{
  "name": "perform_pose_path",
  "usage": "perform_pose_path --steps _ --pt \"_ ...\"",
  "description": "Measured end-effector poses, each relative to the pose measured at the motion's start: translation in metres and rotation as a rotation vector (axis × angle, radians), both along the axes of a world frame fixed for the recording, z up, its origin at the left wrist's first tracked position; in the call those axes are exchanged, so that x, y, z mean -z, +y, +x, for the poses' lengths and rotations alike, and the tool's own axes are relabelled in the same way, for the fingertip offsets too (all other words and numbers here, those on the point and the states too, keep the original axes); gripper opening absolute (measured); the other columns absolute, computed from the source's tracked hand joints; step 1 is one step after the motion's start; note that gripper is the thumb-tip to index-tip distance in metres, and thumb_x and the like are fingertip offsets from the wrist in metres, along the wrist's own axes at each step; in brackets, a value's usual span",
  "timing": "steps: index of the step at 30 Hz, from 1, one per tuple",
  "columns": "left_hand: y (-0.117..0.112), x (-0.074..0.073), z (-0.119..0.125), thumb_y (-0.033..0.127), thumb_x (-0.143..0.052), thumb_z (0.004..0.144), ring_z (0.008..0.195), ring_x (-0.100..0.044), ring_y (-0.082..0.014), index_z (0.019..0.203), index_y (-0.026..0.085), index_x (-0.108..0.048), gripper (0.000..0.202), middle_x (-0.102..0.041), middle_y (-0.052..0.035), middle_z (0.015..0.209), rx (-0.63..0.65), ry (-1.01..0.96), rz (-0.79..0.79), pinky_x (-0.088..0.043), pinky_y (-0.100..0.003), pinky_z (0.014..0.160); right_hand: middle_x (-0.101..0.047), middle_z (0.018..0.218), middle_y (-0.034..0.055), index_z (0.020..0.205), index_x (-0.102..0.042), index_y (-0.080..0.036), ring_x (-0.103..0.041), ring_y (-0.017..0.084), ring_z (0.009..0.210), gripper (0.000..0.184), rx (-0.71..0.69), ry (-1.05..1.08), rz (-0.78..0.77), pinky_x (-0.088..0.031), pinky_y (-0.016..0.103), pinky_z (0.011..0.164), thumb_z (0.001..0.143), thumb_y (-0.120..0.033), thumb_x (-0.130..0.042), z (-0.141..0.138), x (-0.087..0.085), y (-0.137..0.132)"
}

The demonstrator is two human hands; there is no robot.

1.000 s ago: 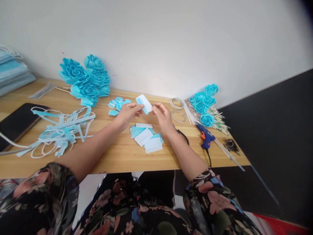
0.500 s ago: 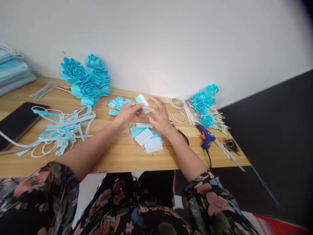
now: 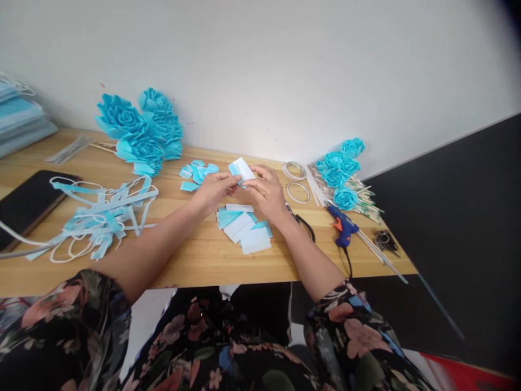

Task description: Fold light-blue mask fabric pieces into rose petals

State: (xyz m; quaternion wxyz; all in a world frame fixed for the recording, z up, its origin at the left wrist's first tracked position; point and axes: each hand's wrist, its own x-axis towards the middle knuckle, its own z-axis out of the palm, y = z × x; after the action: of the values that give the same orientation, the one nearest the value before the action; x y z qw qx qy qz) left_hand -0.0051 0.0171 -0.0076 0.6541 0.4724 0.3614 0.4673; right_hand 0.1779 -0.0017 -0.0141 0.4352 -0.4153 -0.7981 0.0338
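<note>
While both hands meet over the table (image 3: 195, 266), the cloth piece (image 3: 243, 167) is up off the wood between them, ahead of the body and roughly central. Its long axis runs aslant, from the far left corner down to the near right; a pale face shows, with a blue band along the left side.

Left hand (image 3: 215, 189): thumb laid over the near left edge of the piece, fingers beneath, so a pinch. From this hand the piece lies to the right and slightly away from the body. Right hand (image 3: 266, 193): thumb and forefinger at the near right end, apparently closed on it; from here the piece lies to the left and a little farther out. Neither hand is clearly nearer, as both are in contact. How firmly each presses, cannot tell.

Judgement: handling turns on that slanted axis, the left pinch on one long side against the right fingers at the near end.

Surroundings: a pile of flat pieces (image 3: 248, 233) on the table just below the hands, nearer the body; small cut petals (image 3: 198, 172) just beyond the left hand; two rings of tape (image 3: 298, 194) to the right of the right hand; the glue gun (image 3: 344, 226) farther right, apart from both.
</note>
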Motion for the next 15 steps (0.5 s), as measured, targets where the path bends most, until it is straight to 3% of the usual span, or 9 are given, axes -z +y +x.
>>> perform_pose_path --steps 8,15 --pt "0.0002 0.0001 0.0004 0.047 -0.079 0.066 0.057 -0.051 -0.0109 0.063 0.015 -0.069 0.033 -0.064 -0.003 0.064 -0.061 0.139 0.107 -0.04 -0.026 0.057 -0.07 0.115 0.0038 0.091 -0.073 -0.026 -0.062 0.021 0.114 0.013 -0.024 0.336 -0.271 -0.044 0.038 0.104 0.088 -0.036 -0.066 -0.005 -0.0031 -0.0089" --pt "0.0011 0.0032 0.001 0.05 -0.08 0.064 0.06 -0.054 -0.0122 0.064 0.015 -0.07 0.036 -0.067 -0.0049 0.067 -0.028 0.122 0.104 -0.041 -0.026 0.057 -0.071 0.093 0.0007 0.088 -0.068 -0.022 -0.064 0.017 0.089 0.026 0.002 0.534 -0.478 -0.049 0.031 0.088 0.081 -0.047 -0.069 -0.007 -0.0006 -0.0059"
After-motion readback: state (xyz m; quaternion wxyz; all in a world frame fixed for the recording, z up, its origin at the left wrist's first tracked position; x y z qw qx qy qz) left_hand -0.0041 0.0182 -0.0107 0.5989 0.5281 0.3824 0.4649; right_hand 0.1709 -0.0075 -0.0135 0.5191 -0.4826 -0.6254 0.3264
